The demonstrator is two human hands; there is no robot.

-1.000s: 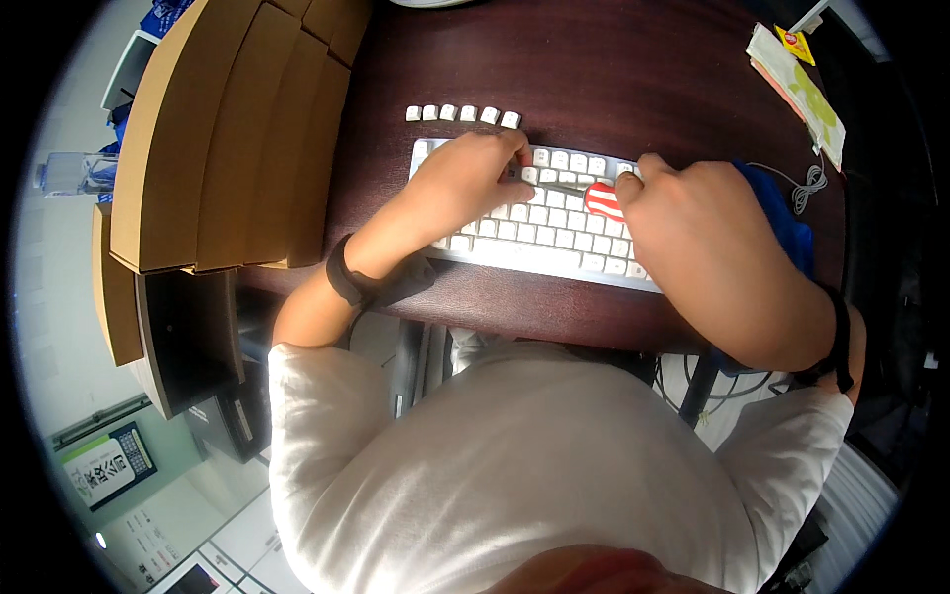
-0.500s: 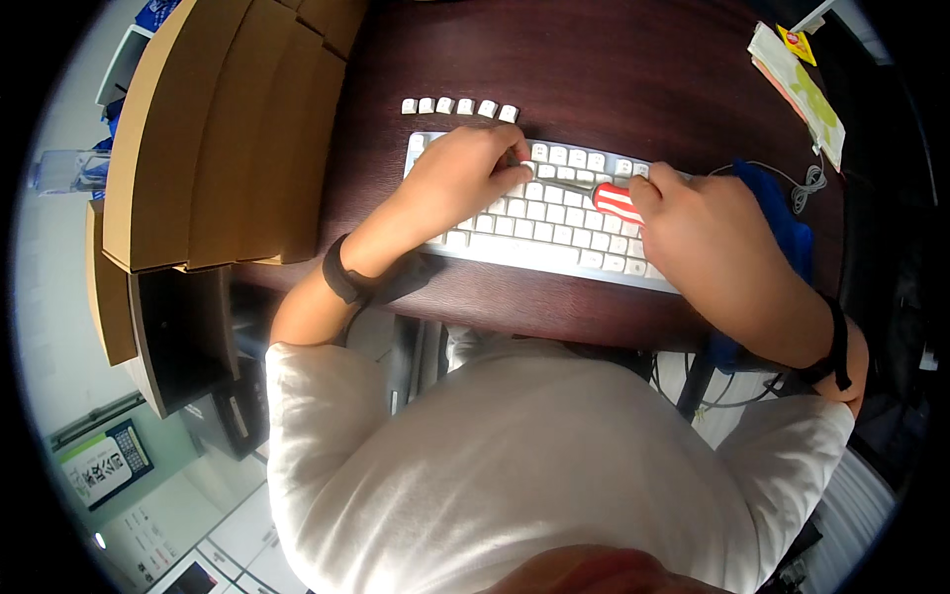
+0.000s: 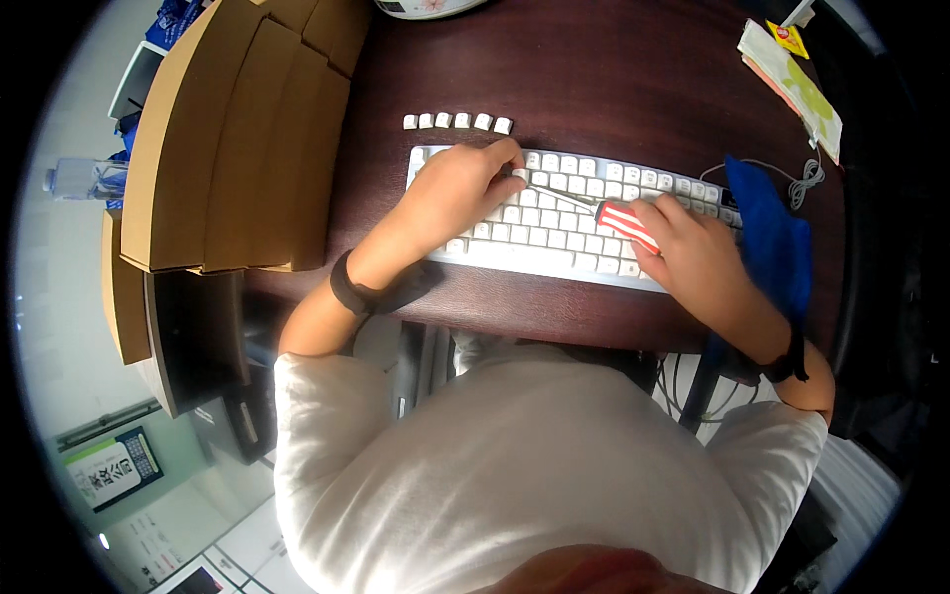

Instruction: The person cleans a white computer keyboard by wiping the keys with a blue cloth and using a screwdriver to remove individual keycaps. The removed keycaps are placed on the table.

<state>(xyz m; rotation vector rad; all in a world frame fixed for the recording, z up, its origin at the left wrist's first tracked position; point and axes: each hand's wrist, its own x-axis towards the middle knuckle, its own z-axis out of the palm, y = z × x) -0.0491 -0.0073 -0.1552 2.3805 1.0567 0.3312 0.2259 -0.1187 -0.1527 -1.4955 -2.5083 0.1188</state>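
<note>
A white keyboard (image 3: 554, 257) lies on the dark wooden desk before me. My right hand (image 3: 693, 247) grips a screwdriver by its red-and-white striped handle (image 3: 625, 226). The thin metal shaft reaches left across the keys, and its tip meets a white keycap (image 3: 520, 175) in the upper rows. My left hand (image 3: 455, 193) is over the keyboard's left part, thumb and forefinger pinched around that keycap; whether it is lifted off its switch I cannot tell. Beyond the keyboard's upper left edge stands a row of several loose white keycaps (image 3: 461, 121).
Large cardboard boxes (image 3: 223, 148) border the desk on the left. A blue cloth (image 3: 772, 238) lies by the keyboard's right end, near a coiled white cable (image 3: 807, 183). Farther right are a green-and-white packet (image 3: 792, 84) and a small yellow packet (image 3: 789, 40).
My right hand has turned slightly and drawn back along the screwdriver handle, showing more of the keys. The left hand stays at its keycap. The view has shifted a little.
</note>
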